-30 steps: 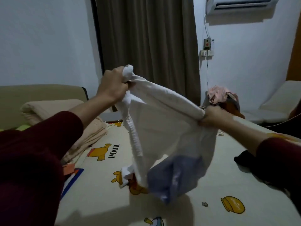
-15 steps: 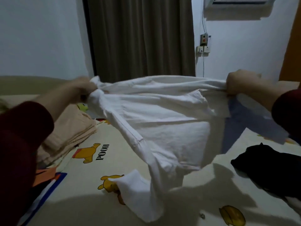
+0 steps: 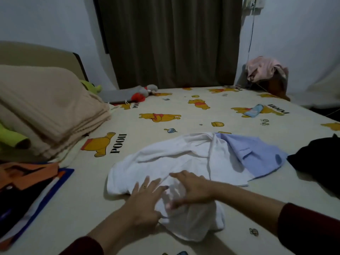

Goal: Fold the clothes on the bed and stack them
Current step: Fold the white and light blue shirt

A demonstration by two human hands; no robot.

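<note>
A white garment (image 3: 176,159) with a light blue part (image 3: 257,155) lies spread on the bed (image 3: 165,111), rumpled at its near end. My left hand (image 3: 147,197) rests on its near edge with fingers stretched out flat. My right hand (image 3: 191,190) lies beside it on the white cloth, fingers spread, slightly blurred. A black garment (image 3: 318,159) lies in a heap at the right. Orange and dark clothes (image 3: 24,179) lie at the left edge.
A folded beige blanket (image 3: 46,111) sits at the left with green toys by it. A grey and red soft toy (image 3: 143,92) lies near the curtain. Pink clothes (image 3: 263,69) hang over a chair at the far right. A small blue item (image 3: 253,110) lies on the sheet.
The white garment, held up stretched between both hands before, now lies on the bed. Both hands have let go of its corners and rest flat on its near end.
</note>
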